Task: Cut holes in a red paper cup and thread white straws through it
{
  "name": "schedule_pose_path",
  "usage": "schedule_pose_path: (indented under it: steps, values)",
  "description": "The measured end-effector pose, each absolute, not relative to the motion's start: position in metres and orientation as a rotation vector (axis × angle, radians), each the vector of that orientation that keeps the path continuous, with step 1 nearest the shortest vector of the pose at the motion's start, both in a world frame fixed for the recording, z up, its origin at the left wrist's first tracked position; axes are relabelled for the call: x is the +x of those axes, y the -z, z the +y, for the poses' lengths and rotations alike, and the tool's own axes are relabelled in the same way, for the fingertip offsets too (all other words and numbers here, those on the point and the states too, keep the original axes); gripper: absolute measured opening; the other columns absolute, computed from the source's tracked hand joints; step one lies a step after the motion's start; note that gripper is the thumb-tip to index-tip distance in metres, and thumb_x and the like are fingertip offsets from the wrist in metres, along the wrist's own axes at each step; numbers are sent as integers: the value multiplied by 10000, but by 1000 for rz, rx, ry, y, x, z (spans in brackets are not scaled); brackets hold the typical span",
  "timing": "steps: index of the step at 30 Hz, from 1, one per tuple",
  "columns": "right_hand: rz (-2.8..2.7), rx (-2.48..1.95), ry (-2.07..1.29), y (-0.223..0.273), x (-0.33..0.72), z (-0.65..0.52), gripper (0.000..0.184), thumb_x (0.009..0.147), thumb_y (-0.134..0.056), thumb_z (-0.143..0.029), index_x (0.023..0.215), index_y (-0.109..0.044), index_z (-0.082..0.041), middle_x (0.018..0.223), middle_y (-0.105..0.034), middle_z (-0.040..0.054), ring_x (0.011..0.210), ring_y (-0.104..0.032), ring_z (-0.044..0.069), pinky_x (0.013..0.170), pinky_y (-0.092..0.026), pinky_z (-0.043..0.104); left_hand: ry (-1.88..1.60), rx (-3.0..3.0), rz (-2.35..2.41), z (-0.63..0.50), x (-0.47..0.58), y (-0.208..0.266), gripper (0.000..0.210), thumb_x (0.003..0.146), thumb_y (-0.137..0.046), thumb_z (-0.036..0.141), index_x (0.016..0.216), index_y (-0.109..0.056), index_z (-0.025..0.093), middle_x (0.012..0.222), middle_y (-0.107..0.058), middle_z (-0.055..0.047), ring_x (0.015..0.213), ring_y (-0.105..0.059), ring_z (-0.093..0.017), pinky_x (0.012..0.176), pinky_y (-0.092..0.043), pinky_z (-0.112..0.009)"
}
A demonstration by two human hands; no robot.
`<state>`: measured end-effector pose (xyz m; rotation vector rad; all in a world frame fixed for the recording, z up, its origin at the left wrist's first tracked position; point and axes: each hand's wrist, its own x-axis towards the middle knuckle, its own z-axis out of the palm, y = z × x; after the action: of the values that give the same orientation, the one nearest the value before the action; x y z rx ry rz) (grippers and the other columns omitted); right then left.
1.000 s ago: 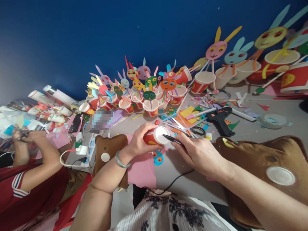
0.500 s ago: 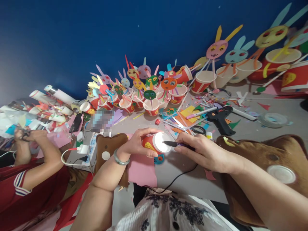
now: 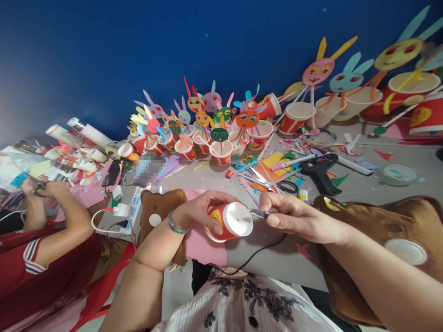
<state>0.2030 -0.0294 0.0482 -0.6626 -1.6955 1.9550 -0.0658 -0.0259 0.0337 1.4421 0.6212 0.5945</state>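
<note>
My left hand [image 3: 207,210] is closed around a red-and-white paper cup [image 3: 217,220]. The cup lies tilted, its white base [image 3: 239,218] facing right. A small reddish mark or hole shows near the middle of that base. In my right hand [image 3: 287,214] is a small pointed blade with a dark handle [image 3: 265,214], gripped between thumb and fingers. Its pale metal tip is beside the base's right edge; whether it touches I cannot tell. Pink paper [image 3: 204,249] lies beneath the left hand.
Paper-rabbit cups [image 3: 221,152] line the back by the blue wall. A glue gun [image 3: 320,173], scissors [image 3: 287,186], a tape roll [image 3: 396,175] and paper scraps lie to the right. Brown cushions [image 3: 377,240] flank me. At left, another person's hands [image 3: 44,189] hold scissors near a power strip [image 3: 133,212].
The blade has come off the middle of the cup's base and moved to its right edge. My left hand has turned and lowered the cup slightly, so the base shows more fully.
</note>
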Motion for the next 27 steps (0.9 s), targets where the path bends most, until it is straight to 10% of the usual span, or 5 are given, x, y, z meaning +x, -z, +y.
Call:
schedule_pose_path:
  steps: [7,16,27]
  values:
    - [-1298,-364,-1997,-31,215,-27,445,846,-652,-651,828,-453,-253,550,-270,-108,425,-198,60,440,-200,241,-698,1371,651,-28,-64,-31,716,510,-947,516,1110,-738,185,1072,-741,-115,997,-704,-308,883,-555,-404]
    - [-2622,-545,-989,-22,182,-36,252,1003,-502,-412,965,-612,-189,717,-654,28,577,-525,129,560,-300,278,-1675,1865,1346,-6,-66,-31,564,789,-778,504,1225,-568,213,1170,-681,-96,1047,-670,-224,921,-560,-380]
    - [-2908,-760,-662,-10,171,-40,353,1021,-460,-493,947,-638,-198,826,-737,49,685,-653,177,591,-290,299,-871,2592,1970,3,-68,-40,478,793,-618,87,1253,-545,196,1260,-648,-141,1257,-567,-337,1136,-346,-565]
